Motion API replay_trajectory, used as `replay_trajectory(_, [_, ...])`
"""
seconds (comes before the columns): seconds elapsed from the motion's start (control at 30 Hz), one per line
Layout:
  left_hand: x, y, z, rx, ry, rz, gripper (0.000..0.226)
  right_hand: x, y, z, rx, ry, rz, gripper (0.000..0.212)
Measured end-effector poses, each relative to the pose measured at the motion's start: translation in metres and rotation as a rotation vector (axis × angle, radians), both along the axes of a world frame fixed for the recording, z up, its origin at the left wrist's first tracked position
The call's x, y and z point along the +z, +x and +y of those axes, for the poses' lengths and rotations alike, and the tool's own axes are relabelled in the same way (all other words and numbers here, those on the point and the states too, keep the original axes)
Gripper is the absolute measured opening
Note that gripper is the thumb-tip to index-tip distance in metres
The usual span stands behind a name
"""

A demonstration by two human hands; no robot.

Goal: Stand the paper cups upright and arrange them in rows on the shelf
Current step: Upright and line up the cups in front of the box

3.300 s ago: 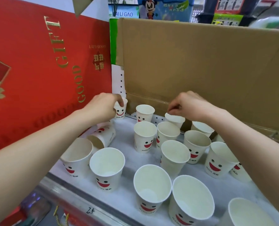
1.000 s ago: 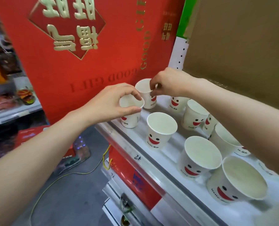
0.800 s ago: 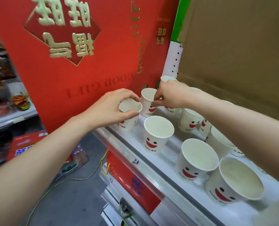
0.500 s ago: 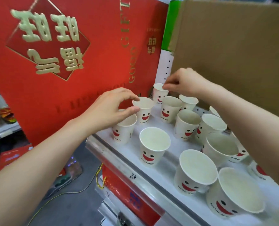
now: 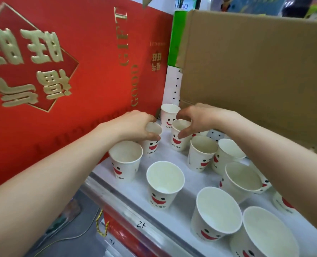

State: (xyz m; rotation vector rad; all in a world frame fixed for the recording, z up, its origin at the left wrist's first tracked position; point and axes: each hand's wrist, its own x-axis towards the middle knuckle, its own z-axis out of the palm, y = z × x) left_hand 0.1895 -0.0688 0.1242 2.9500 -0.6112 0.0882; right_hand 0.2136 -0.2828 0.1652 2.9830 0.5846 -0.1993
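Several white paper cups with red smiley faces stand upright on the white shelf [image 5: 183, 206]. My left hand [image 5: 135, 125] grips the rim of one cup [image 5: 152, 143] near the shelf's left end. My right hand [image 5: 196, 117] holds the rim of the neighbouring cup [image 5: 178, 141] with thumb and fingers. Behind them a single cup [image 5: 168, 115] stands at the back corner. More cups fill the front, such as one [image 5: 125, 162] at the left edge and one [image 5: 164, 184] in the middle.
A large red gift box [image 5: 61, 71] walls the shelf's left side. A brown cardboard panel [image 5: 256, 71] stands along the back. The shelf's metal front rail [image 5: 135, 221] carries a handwritten label. Below left lies floor with a yellow cord [image 5: 100, 227].
Both hands have come down onto two adjacent cups near the back left; the right hand left the back corner cup, the left moved onto the second cup. The camera shifted right.
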Motion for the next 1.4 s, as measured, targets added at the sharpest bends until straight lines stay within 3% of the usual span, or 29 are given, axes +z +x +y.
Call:
replay_trajectory(0.27, [-0.001, -0.001, 0.009, -0.06, -0.07, 0.104, 0.061, -0.007, 0.016, 0.013, 0.01, 0.068, 0.028, 0.072])
replay_trajectory(0.47, [-0.003, 0.003, 0.013, -0.111, -0.087, 0.096, 0.054, -0.017, 0.025, 0.033, 0.158, 0.094, -0.062, 0.047])
replay_trajectory(0.63, [-0.002, 0.003, 0.013, -0.141, -0.15, 0.162, 0.07, -0.025, 0.031, 0.037, 0.221, 0.074, -0.125, 0.03])
replay_trajectory(0.8, [-0.002, 0.002, 0.016, -0.159, -0.257, 0.233, 0.075, -0.024, 0.031, 0.032, 0.235, 0.107, -0.113, 0.035])
replay_trajectory(0.93, [0.002, -0.013, 0.022, -0.212, -0.33, 0.093, 0.073, -0.011, 0.022, 0.024, 0.303, 0.148, -0.15, 0.053])
replay_trajectory(1.1, [0.006, -0.043, 0.038, -0.224, -0.415, -0.082, 0.045, -0.004, -0.004, 0.03, 0.45, 0.124, -0.18, 0.037])
replay_trajectory(1.27, [0.001, -0.073, 0.053, -0.153, -0.292, -0.034, 0.072, -0.018, -0.016, 0.048, 0.489, 0.028, -0.257, 0.03])
replay_trajectory(1.4, [-0.007, -0.083, 0.058, -0.12, -0.184, -0.034, 0.067, -0.022, -0.018, 0.057, 0.52, -0.022, -0.256, 0.017])
